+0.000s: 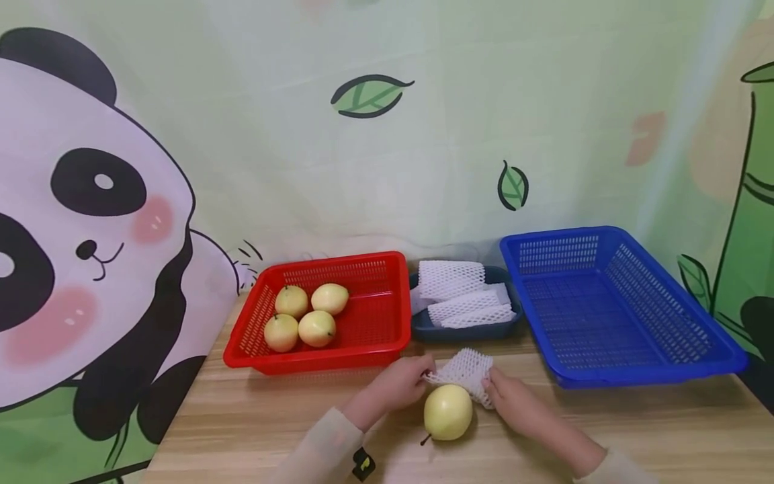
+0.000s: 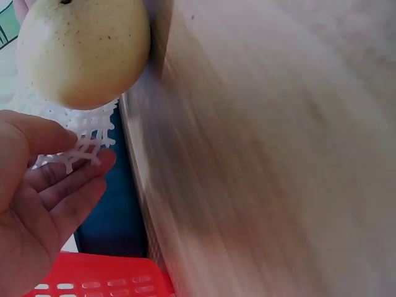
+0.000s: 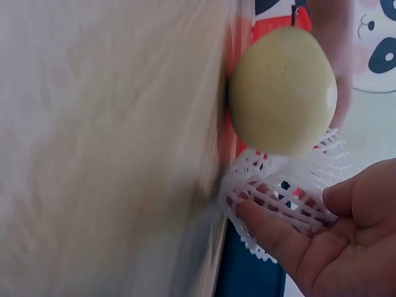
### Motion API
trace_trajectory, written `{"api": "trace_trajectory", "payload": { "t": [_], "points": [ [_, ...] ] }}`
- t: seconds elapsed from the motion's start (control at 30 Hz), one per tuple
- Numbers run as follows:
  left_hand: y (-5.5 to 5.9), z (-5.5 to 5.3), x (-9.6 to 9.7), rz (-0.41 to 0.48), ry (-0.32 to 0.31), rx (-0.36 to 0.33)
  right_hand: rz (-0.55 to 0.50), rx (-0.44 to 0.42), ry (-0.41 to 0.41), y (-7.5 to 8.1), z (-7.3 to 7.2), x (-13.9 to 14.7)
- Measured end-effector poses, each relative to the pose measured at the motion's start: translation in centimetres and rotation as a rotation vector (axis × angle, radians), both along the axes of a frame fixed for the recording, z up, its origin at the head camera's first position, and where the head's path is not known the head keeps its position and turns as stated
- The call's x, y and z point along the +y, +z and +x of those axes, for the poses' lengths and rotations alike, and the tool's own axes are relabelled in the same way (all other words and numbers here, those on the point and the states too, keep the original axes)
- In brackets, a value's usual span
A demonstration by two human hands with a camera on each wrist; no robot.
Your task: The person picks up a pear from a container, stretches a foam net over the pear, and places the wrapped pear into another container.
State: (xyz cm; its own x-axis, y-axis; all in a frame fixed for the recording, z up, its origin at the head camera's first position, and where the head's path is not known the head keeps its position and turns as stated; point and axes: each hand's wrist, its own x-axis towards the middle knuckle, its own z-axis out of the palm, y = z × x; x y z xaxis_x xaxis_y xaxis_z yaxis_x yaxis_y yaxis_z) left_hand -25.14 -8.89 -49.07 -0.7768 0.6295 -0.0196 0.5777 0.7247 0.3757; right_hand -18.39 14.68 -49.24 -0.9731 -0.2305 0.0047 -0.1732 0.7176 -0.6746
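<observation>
A white foam fruit net (image 1: pixel 464 371) is stretched between both hands just behind a yellow pear (image 1: pixel 448 412) on the table. My left hand (image 1: pixel 404 381) pinches the net's left edge between thumb and fingers, as the left wrist view also shows. My right hand (image 1: pixel 512 399) grips the net's other side, its thumb (image 3: pixel 346 197) on one face and fingers against the mesh. The pear lies on its side, its stem pointing toward the front left, and overlaps the net's lower edge in the head view.
To the left, a red basket (image 1: pixel 399 302) holds several pears (image 1: pixel 317 329). Behind the hands, a dark blue tray (image 1: pixel 465 333) carries more foam nets (image 1: pixel 451 279). A larger blue basket (image 1: pixel 605 323) stands at the right. A small black tag (image 1: pixel 363 464) is near the left sleeve.
</observation>
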Motion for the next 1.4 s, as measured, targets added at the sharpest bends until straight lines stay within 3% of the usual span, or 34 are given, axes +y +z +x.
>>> {"api": "trace_trajectory", "payload": {
  "t": [0.17, 0.33, 0.6, 0.8, 1.0, 1.1, 1.27, 1.4],
  "points": [
    [-0.1, 1.2, 0.0, 0.014, 0.004, 0.063, -0.081, -0.027, 0.056, -0.1, 0.7, -0.4],
    [-0.4, 2.6, 0.4, 0.003, 0.008, 0.108, -0.069, -0.065, 0.081, -0.2, 1.5, -1.3],
    [-1.4, 3.1, 0.6, 0.039, 0.021, 0.229, -0.029, 0.054, 0.097, -0.6, 2.3, -2.8],
    [-1.9, 2.3, 1.0, 0.101, 0.036, 0.169, -0.035, 0.091, 0.018, -1.0, 1.1, -2.5],
    [-1.9, 0.9, 1.2, 0.15, 0.018, 0.193, -0.038, 0.133, 0.038, -0.8, 0.0, -1.9],
    [-1.6, 0.5, 1.1, 0.186, 0.017, 0.172, -0.042, 0.169, 0.032, -0.6, -0.3, -1.6],
    [-1.1, 0.4, 1.0, 0.196, 0.035, 0.09, -0.019, 0.229, -0.007, -0.2, -0.9, -1.2],
    [-1.1, 0.6, 1.2, 0.198, 0.06, 0.026, -0.009, 0.26, 0.006, -0.1, -1.3, -1.1]
  ]
}}
